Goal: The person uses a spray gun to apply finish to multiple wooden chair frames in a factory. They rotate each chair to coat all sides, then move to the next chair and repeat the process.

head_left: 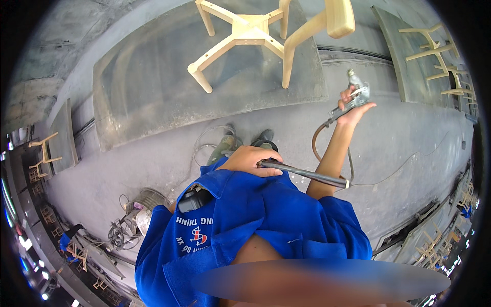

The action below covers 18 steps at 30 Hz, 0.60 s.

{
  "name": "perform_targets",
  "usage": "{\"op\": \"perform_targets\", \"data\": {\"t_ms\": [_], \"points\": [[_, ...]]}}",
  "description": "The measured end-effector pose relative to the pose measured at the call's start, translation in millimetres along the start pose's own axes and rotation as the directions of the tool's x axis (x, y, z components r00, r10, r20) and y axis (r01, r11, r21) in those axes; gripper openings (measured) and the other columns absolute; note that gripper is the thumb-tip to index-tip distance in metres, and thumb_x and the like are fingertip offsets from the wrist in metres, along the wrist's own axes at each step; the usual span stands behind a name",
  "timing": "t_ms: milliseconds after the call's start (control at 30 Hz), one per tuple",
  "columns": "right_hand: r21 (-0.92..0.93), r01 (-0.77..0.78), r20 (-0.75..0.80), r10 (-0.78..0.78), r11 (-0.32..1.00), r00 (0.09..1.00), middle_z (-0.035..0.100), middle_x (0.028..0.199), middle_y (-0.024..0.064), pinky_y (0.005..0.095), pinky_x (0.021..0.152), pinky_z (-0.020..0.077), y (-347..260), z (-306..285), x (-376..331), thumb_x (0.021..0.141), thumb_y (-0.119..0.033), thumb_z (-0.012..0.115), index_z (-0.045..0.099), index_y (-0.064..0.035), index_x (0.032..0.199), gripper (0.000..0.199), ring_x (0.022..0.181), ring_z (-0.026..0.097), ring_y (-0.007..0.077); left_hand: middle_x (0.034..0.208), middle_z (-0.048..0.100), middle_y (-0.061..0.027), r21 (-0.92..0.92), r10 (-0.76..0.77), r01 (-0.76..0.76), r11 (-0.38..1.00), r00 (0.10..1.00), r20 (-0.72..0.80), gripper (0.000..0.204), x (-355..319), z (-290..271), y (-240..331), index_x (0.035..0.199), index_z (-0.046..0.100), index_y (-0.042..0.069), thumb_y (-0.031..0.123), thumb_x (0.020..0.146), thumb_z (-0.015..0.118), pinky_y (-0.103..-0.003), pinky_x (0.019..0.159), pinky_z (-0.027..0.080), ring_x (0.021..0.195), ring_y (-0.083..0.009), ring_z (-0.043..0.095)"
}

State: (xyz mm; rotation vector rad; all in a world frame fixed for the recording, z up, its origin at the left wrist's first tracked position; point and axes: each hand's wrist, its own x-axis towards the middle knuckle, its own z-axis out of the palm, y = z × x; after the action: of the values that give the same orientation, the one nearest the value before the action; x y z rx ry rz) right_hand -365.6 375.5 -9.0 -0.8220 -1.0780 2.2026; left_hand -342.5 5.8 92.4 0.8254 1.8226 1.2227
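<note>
Nearest the viewer, a blue shirt [312,225] covers the person's torso. The left hand [248,159] lies across the front of the waist, back of the hand uppermost, its fingers closed around one end of a dark rod [307,174]; the rod slants to the right, and its pale-ringed far end overlaps the right forearm [335,156] in this view. That forearm extends forward and slightly outward, well apart from the body. At its end the right hand [352,113] appears palm-up, with some fingers curled around a metal spray gun [361,94] and one digit stretched to the right. A brown hose [315,143] hangs in a curve below the gun. Beneath the hands, two dark shoes [266,137] stand on the grey floor [266,118]. Farther off, a broad grey bench [148,97] bears a pale wooden chair frame [250,30], its crossed rails meeting at a square centre; the gun is held to the right of this frame, apart from it. At far right, more wooden frames [432,51] occupy a second panel [394,56].
</note>
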Motion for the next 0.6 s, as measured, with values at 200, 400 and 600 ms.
{"op": "perform_targets", "data": {"t_ms": [200,400,600], "points": [[-0.519,-0.191,-0.231,0.079,0.833,0.97,0.061,0.072,0.0016,0.0229,0.042,0.0297,52,-14,-83,0.098,-0.06,0.053,0.062,-0.0072,0.103,0.053,0.06,0.059,0.011,0.09,0.073,-0.0096,-0.03,0.019,-0.017,0.999,0.998,0.053,0.044,-17,-26,-19,0.115,0.072,0.012,0.036,0.081,0.083,-0.03,0.069,0.051,0.08,-0.0196,0.071],[-0.561,-0.236,-0.018,0.273,0.794,0.962,0.063,0.07,0.0027,0.0218,0.041,0.0287,76,44,-186,0.098,-0.041,0.066,0.067,-0.003,0.104,0.038,0.052,0.052,0.0052,0.072,0.066,-0.0038,-0.118,-0.031,0.032,0.992,0.999,0.008,0.051,-40,-60,-40,0.117,0.07,0.011,0.035,0.075,0.088,-0.027,0.06,0.038,0.064,-0.0123,0.058],[-0.475,-0.069,0.159,0.163,0.877,0.974,0.062,0.068,0.002,0.0212,0.042,0.029,78,103,-203,0.101,-0.035,0.062,0.069,-0.0016,0.102,0.035,0.047,0.045,0.0045,0.067,0.06,-0.0012,-0.137,-0.048,0.055,0.989,0.997,0.058,0.052,-59,-78,-46,0.117,0.07,0.013,0.035,0.074,0.089,-0.027,0.061,0.037,0.065,-0.0102,0.054]]}}
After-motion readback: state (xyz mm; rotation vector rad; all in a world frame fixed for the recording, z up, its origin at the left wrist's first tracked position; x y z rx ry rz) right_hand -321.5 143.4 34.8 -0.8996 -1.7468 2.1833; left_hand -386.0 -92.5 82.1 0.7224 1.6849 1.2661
